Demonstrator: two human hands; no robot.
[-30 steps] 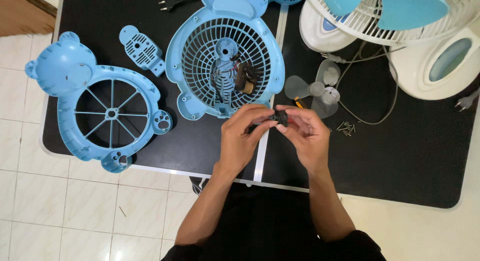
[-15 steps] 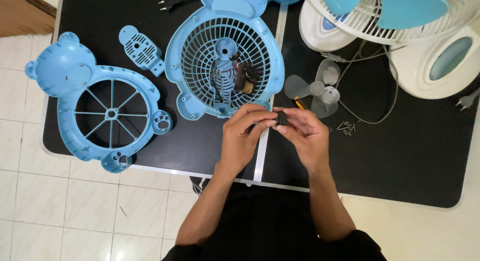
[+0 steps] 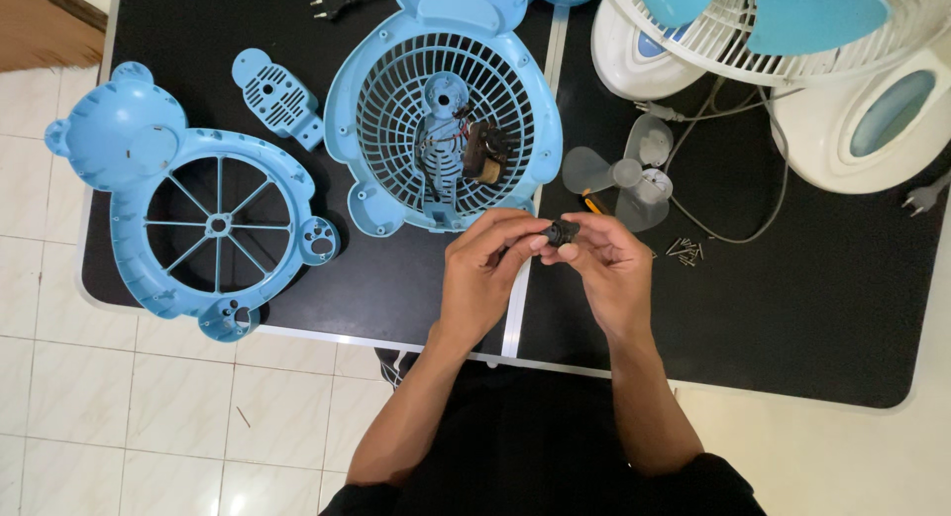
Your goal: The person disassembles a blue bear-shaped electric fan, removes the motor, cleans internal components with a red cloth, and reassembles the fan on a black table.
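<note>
**Small black part pinched between both my hands**

Nearest to me, my forearms come up from my dark shirt and meet over the front edge of the black table [image 3: 792, 318]. My left hand [image 3: 485, 278] is curled, its thumb and fingertips closed on a small black part [image 3: 562, 233]; my right hand [image 3: 609, 273] is closed on the same piece from the other side. So both hands grip it together, just above the table's pale centre seam [image 3: 515, 308]. The part is short and stubby. Its long axis looks to run roughly left to right, from one hand's fingertips to the other's, but my fingers cover most of it and I cannot tell which end faces which way.

Just beyond my fingers lies the blue round grille housing [image 3: 446, 110] with ear-like bumps, open side up, a small motor with wiring [image 3: 475, 154] sitting in its middle. To the right of my hands – near, not touching – a clear three-bladed propeller [image 3: 624, 174] lies flat, with a little heap of screws [image 3: 686, 249] beside it and a grey cord [image 3: 763, 214] looping past.

Further left rests the blue spoked front frame [image 3: 198, 229], and above it a small blue vented cover [image 3: 277, 95]. At the far right stand two white fans [image 3: 872, 110] with blue blades – only partly in view.
</note>
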